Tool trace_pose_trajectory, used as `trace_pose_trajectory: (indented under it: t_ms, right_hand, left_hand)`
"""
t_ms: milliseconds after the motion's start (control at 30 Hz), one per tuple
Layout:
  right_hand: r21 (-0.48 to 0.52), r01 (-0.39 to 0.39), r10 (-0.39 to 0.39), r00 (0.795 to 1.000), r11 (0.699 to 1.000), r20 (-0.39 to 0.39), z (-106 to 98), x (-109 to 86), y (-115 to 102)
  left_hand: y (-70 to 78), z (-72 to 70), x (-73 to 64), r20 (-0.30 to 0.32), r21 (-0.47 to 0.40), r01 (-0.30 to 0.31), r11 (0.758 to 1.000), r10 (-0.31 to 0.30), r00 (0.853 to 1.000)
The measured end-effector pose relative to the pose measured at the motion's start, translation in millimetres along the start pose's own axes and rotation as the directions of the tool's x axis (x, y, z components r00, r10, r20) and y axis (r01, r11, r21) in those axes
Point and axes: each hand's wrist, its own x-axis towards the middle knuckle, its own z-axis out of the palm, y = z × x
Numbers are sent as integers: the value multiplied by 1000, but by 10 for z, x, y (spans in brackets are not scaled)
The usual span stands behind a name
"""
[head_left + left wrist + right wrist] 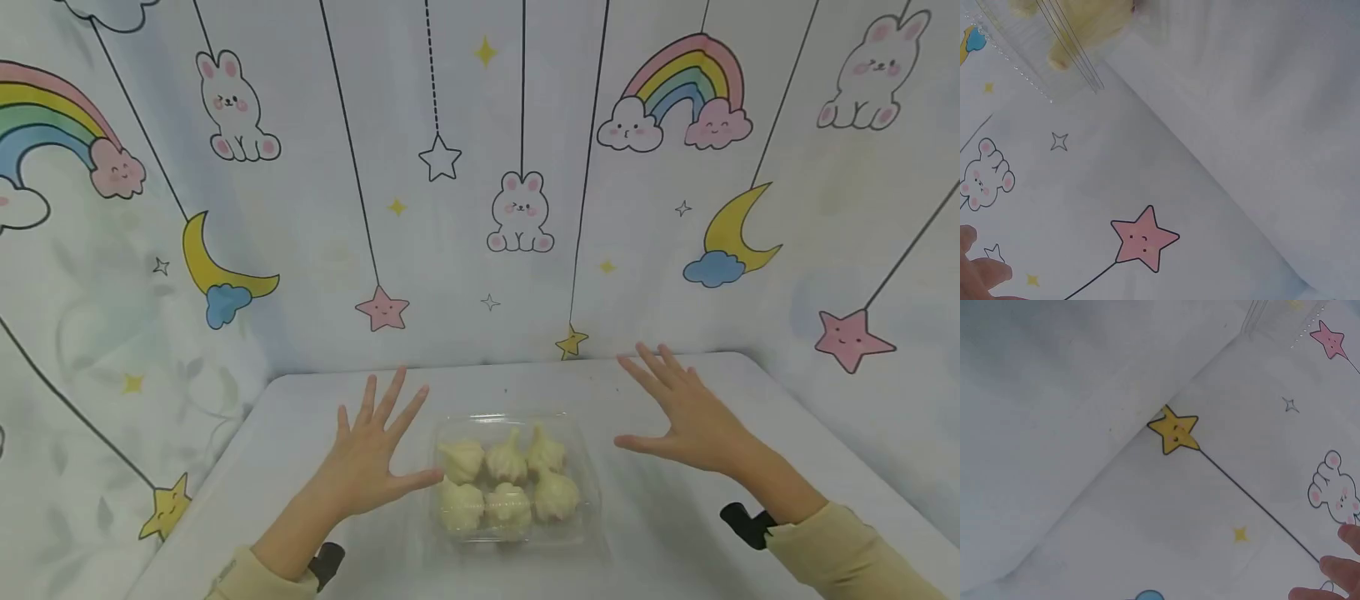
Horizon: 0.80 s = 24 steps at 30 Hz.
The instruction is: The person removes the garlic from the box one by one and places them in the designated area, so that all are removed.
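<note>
A clear plastic clamshell box (589,500) sits on the white table, holding several pale yellow garlic bulbs (507,507) in two rows. My left hand (367,467) hovers at the box's left with fingers spread; its thumb tip overlaps the box's left edge in the head view, and I cannot tell whether it touches. To the right, apart from the box, my right hand (693,421) is raised with fingers spread and holds nothing. In the left wrist view, part of the box (1038,78) and left fingertips (991,272) show. Right fingertips (1342,572) appear in the right wrist view.
The white table (675,533) ends at a back edge against a printed curtain (465,275) with rabbits, stars, moons and rainbows. Curtain also hangs at both sides. Black straps (746,525) with small devices sit at both wrists.
</note>
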Motion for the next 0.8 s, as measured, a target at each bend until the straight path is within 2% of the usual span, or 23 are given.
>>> trace_pose_trajectory:
  t_ms: [300, 500, 800]
  right_hand:
    - [91, -25, 21, 999, 996, 45, 83, -17, -46]
    - [111, -40, 34, 998, 993, 55, 164, -41, -77]
    - [205, -40, 27, 997, 978, 69, 295, -82, -142]
  left_hand:
    - [42, 79, -45, 6, -73, 9, 997, -9, 1000]
    - [64, 166, -95, 9, -151, 26, 988, -25, 1000]
    - [152, 303, -182, 55, -308, 75, 948, -61, 997]
